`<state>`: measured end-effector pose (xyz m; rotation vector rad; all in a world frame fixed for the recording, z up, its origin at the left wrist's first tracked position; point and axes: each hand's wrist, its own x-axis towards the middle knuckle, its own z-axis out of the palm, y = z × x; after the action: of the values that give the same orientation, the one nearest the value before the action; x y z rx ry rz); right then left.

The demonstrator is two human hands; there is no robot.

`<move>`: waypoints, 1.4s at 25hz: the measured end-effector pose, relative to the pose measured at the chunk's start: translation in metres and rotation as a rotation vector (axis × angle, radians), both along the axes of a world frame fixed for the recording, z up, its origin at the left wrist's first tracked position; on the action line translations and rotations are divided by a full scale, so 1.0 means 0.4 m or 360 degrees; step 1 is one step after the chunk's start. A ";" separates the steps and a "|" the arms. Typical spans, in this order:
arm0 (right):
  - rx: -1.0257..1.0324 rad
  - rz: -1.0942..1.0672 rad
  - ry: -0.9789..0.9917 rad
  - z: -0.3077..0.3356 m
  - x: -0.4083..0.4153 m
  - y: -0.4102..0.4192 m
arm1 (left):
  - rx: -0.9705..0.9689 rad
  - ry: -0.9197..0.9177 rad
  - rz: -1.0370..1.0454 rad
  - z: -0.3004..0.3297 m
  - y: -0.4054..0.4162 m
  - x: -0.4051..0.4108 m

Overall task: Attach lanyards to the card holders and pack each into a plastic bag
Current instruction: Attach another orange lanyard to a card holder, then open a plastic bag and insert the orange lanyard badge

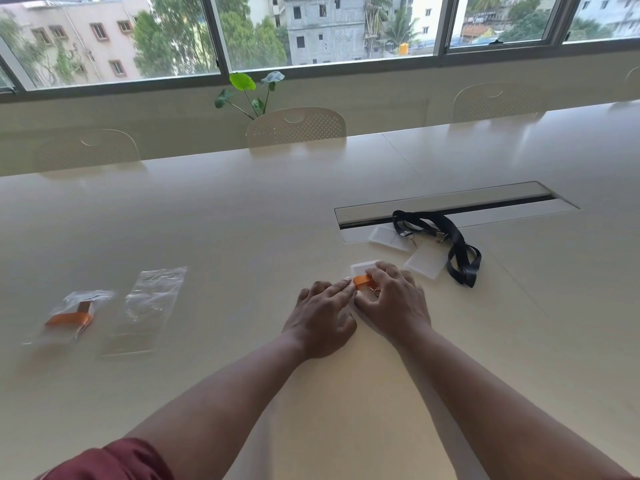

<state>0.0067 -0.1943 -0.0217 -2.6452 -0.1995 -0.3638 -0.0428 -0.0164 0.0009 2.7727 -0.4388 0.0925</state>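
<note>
Head view: right hand (pixel 393 299) pinches the orange lanyard (pixel 363 280) on a holder (pixel 362 268); left fingers (pixel 337 287) press it flat. The folded strap may spring loose if pressure eases.

A big pale table (pixel 207 220) fills most of the view. A long slot with a lid (pixel 453 207) is set into its top. Three cream chairs with little holes stand at the far side: one on the left (pixel 88 148), one in the middle (pixel 296 126), one on the right (pixel 498 102). A green plant (pixel 247 93) stands behind the middle chair. Wide windows (pixel 311 29) show trees and buildings outside.
</note>
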 end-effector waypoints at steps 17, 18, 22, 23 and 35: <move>-0.0257 0.0107 -0.0316 0.047 -0.060 0.018 | -0.0431 -0.0197 0.0397 0.005 0.043 -0.036; -0.0310 0.0156 -0.0366 0.049 -0.069 0.026 | -0.0446 -0.0198 0.0442 0.006 0.057 -0.043; -0.0254 0.0340 -0.0446 0.052 -0.112 0.112 | -0.0367 -0.0218 0.0490 0.006 0.129 -0.085; -0.0181 0.0382 -0.0409 0.053 -0.121 0.142 | -0.0343 -0.0226 0.0501 0.007 0.148 -0.095; -0.0085 0.0463 0.0287 0.053 -0.132 0.469 | -0.0081 -0.0310 0.0745 0.023 0.571 -0.265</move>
<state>-0.0463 -0.0067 -0.0006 -2.6308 -0.5335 -0.0242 -0.1487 0.2119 0.0103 2.7688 0.1742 0.4782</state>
